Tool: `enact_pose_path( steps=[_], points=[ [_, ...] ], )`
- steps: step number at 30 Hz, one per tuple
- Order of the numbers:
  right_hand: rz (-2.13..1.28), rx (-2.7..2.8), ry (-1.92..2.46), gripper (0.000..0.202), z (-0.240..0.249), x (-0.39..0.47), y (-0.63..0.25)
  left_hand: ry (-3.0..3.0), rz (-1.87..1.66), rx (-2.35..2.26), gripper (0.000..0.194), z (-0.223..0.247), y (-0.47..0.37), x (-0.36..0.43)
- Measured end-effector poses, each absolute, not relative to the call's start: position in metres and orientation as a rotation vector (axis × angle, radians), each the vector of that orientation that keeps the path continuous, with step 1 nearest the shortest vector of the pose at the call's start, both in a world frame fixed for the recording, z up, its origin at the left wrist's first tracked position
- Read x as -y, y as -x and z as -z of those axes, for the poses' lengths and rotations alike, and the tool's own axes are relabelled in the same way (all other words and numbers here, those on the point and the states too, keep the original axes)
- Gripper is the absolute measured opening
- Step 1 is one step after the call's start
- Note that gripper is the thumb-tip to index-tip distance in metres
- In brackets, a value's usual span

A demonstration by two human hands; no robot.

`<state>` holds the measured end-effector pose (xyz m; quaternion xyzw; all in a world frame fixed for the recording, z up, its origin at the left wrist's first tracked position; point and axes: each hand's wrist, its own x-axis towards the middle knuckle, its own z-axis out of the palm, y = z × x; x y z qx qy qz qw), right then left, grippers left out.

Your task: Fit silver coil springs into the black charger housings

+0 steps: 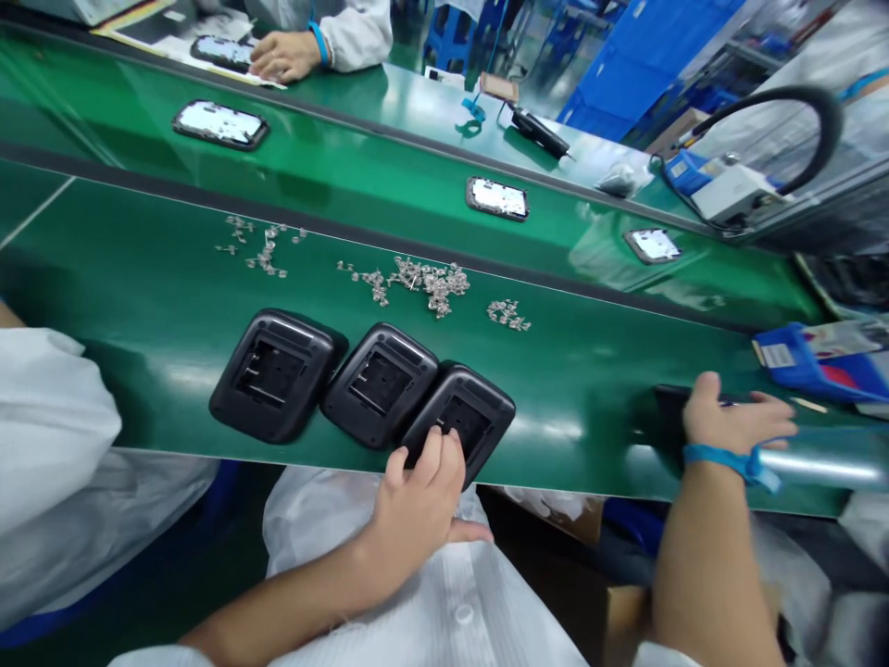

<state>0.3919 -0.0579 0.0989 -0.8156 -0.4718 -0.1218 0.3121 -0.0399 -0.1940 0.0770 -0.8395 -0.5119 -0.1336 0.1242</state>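
Three black plastic device housings lie in a slanting row near the bench's front edge, each with a square recess like a battery bay: the left housing [232, 398], the middle housing [347, 408] and the right housing [494, 408]. My left hand [420, 491] rests its fingertips on the right housing, its thumb stretched away below the bench edge. Far to the right, my right hand [736, 417], with a blue wrist strap [729, 459], has its thumb and fingers apart beside a dark flat object [670, 408]. That object is partly covered, so its kind is unclear.
Small clear parts [434, 283] lie scattered behind the housings. Beyond a dark rail, open devices with white boards [497, 198] sit along a green strip. A co-worker's hand [288, 57] is at the far side. A blue bin [798, 361] stands at right.
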Motion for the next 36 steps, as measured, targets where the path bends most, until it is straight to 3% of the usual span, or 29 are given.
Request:
enact_pose_path(
  steps=[3, 8, 14, 19, 26, 30, 33, 36],
  points=[
    [0.382, 0.921, 2.365, 0.076, -0.093, 0.063, -0.372, 2.388, 0.467, 1.543, 0.098, -0.077, 0.04, 0.187],
    [0.243, 1.461, 2.271, 0.096, -0.116, 0.079, -0.314, 2.242, 0.665, 1.664, 0.097, -0.078, 0.042, 0.164],
    [-0.141, 1.99, 1.92, 0.033, -0.161, 0.058, -0.243, 2.556, 0.808, 1.125, 0.071, -0.081, 0.006, 0.144],
    [-0.155, 2.277, 1.655, 0.007, -0.153, -0.042, -0.214, 2.686, 0.69, 0.875, 0.068, -0.083, -0.024, 0.145],
    [-0.327, 2.461, 1.596, 0.009, -0.115, -0.123, -0.202, 2.772, 0.578, 0.89, 0.068, -0.081, -0.023, 0.145],
    [-0.29, 2.427, 1.547, 0.012, -0.107, -0.125, -0.211, 2.794, 0.559, 0.93, 0.075, -0.084, -0.024, 0.142],
    [-0.215, 2.339, 1.531, 0.002, -0.109, -0.117, -0.222, 2.807, 0.589, 0.932, 0.074, -0.084, -0.025, 0.14],
    [-0.121, 2.241, 1.412, 0.018, -0.12, -0.091, -0.232, 2.828, 0.651, 0.929, 0.07, -0.082, -0.025, 0.139]
  ],
)
